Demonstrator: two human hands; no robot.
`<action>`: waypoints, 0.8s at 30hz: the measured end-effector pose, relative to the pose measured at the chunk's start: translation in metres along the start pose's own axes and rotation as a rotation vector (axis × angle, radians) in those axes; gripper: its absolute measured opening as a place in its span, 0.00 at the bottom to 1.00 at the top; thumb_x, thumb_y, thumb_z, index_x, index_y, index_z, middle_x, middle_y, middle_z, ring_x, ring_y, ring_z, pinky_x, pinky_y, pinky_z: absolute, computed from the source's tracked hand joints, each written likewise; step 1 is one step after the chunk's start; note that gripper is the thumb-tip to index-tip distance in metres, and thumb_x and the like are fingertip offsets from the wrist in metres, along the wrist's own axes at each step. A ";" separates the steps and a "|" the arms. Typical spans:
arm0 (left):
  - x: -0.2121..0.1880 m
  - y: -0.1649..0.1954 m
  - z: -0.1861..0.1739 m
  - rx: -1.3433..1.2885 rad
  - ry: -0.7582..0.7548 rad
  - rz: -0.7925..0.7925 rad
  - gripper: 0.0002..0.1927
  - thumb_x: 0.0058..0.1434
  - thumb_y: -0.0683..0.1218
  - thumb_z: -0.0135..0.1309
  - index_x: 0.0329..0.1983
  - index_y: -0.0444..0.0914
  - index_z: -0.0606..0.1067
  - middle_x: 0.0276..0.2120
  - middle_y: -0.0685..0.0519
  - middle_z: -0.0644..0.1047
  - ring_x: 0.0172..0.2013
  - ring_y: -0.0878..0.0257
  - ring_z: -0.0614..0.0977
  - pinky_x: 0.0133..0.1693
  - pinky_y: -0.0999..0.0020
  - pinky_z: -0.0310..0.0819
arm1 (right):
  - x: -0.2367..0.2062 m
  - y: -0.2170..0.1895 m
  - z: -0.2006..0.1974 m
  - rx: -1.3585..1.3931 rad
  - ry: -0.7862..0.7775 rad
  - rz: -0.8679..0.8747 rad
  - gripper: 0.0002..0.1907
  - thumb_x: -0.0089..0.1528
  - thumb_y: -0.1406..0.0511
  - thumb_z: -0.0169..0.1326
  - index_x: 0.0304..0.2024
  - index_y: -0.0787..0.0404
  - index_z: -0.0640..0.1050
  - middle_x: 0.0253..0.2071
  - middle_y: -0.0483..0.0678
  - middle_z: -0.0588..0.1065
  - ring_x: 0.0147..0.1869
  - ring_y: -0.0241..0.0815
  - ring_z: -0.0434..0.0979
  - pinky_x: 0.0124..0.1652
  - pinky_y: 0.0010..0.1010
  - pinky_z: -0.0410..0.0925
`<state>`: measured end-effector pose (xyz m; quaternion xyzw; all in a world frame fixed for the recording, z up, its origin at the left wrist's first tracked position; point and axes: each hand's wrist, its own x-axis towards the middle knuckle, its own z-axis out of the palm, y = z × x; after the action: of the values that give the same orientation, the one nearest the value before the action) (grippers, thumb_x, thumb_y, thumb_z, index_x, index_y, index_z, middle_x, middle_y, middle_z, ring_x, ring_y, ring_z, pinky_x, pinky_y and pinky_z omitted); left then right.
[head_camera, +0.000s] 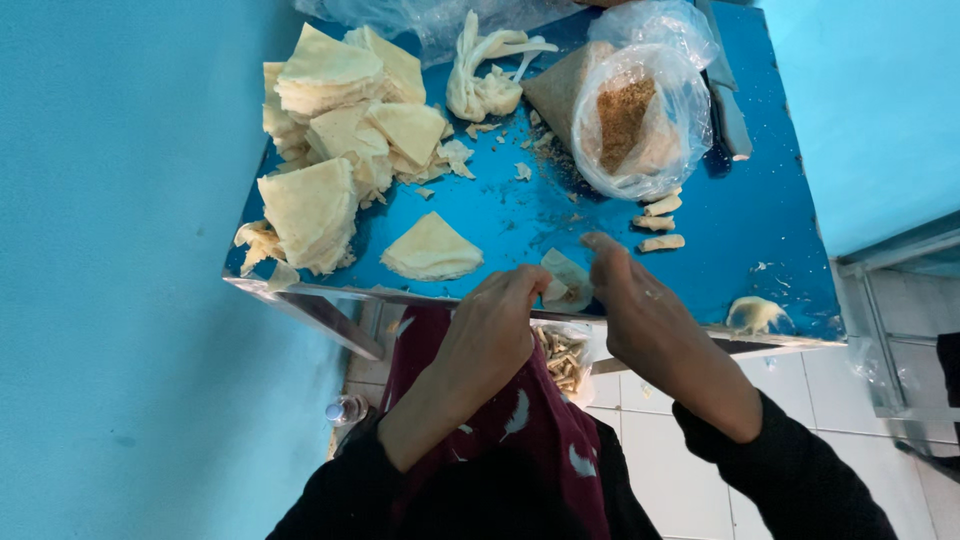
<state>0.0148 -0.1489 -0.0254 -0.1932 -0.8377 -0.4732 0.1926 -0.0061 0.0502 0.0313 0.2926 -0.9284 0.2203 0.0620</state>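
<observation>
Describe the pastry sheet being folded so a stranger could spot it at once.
Start at the blue table and go to its near edge. Between the left hand and right hand lies the small pastry sheet. Unlike the stacked wedges, it is single, partly folded and pinched by fingers.

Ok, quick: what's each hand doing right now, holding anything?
Left hand: closed on the small dough sheet, pinching its near edge.
Right hand: fingers curled, touching the same sheet's right edge; a firm grip cannot be told.
</observation>
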 end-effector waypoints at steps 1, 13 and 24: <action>-0.001 0.000 0.000 -0.008 -0.005 0.006 0.09 0.65 0.35 0.51 0.47 0.35 0.73 0.41 0.43 0.81 0.46 0.44 0.81 0.45 0.51 0.75 | 0.000 0.000 -0.002 0.033 -0.020 0.034 0.30 0.59 0.81 0.46 0.63 0.65 0.60 0.44 0.61 0.74 0.48 0.62 0.78 0.41 0.48 0.71; 0.006 -0.017 0.002 0.141 -0.044 0.244 0.06 0.60 0.38 0.57 0.39 0.38 0.74 0.39 0.48 0.76 0.45 0.49 0.77 0.47 0.56 0.72 | 0.004 -0.006 -0.003 0.132 -0.059 0.041 0.29 0.61 0.78 0.48 0.64 0.65 0.57 0.57 0.63 0.75 0.56 0.56 0.82 0.43 0.44 0.76; 0.013 -0.027 0.011 0.305 -0.002 0.392 0.08 0.57 0.37 0.52 0.40 0.36 0.71 0.34 0.48 0.74 0.41 0.50 0.76 0.48 0.55 0.68 | 0.011 0.002 0.003 -0.065 -0.030 -0.163 0.35 0.62 0.72 0.58 0.70 0.56 0.62 0.42 0.52 0.80 0.49 0.51 0.79 0.43 0.43 0.73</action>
<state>-0.0120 -0.1504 -0.0436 -0.3211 -0.8462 -0.2947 0.3066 -0.0159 0.0447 0.0309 0.3685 -0.9089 0.1800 0.0751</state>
